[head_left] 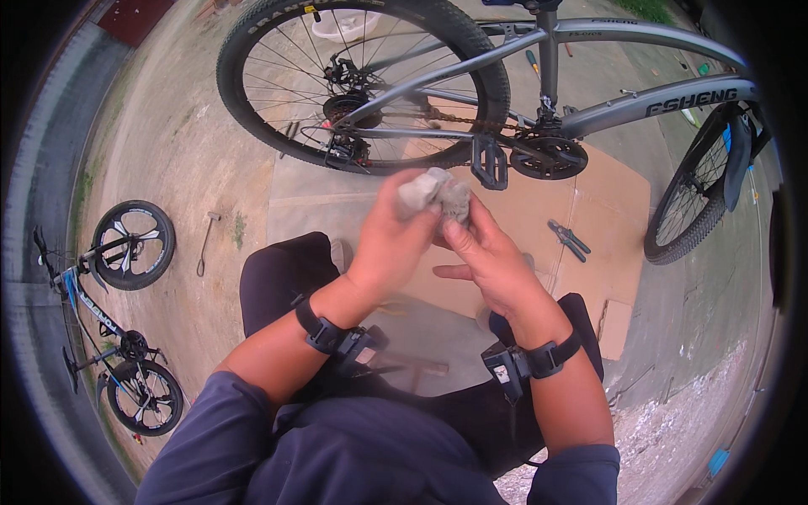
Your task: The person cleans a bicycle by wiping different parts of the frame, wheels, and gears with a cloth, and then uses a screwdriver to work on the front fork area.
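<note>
Both my hands are closed around a crumpled, dirty grey-white rag [436, 192] in front of my knees. My left hand [389, 234] grips its left side, slightly blurred. My right hand [492, 257] pinches the right side between thumb and fingers, with one finger pointing out to the left. Just beyond the rag stands a grey bicycle [459, 84], apart from my hands. Its rear wheel [498, 71], rusty chain [446, 116], black pedal [488, 162] and chainring [551, 158] face me.
Flattened cardboard [610, 194] lies under the bicycle, with dark-handled pliers [570, 240] on it. A hammer-like tool [204, 244] rests on the concrete to the left. Farther left stands a second bicycle [105, 316]. A white basin [345, 27] sits behind the rear wheel.
</note>
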### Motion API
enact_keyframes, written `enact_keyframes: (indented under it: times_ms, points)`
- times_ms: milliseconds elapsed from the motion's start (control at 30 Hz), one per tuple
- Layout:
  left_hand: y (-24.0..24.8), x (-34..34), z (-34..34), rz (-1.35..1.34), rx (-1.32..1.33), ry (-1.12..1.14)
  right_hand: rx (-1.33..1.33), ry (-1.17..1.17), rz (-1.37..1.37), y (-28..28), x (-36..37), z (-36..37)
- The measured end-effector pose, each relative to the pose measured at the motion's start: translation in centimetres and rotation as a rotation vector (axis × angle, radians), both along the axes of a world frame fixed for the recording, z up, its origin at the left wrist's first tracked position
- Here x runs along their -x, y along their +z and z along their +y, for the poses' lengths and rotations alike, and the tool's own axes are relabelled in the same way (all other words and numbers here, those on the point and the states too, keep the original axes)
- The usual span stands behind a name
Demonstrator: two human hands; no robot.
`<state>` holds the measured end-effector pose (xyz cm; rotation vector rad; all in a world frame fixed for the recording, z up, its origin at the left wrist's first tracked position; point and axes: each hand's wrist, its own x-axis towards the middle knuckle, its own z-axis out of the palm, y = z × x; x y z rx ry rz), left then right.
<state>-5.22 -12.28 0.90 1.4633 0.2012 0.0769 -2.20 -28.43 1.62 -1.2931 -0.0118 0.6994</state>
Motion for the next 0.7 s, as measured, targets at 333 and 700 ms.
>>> enact_keyframes:
  times_ms: [333,700]
  points:
    - [0.5,-0.3,3.2,-0.081,-0.476,-0.612,-0.018,-0.383,-0.03,-2.9,-4.1,-5.8]
    - [-0.9,-1.4,9.2,0.232,-0.074,-0.331,0.603,-0.75,0.19,-15.0,-12.3,-13.2]
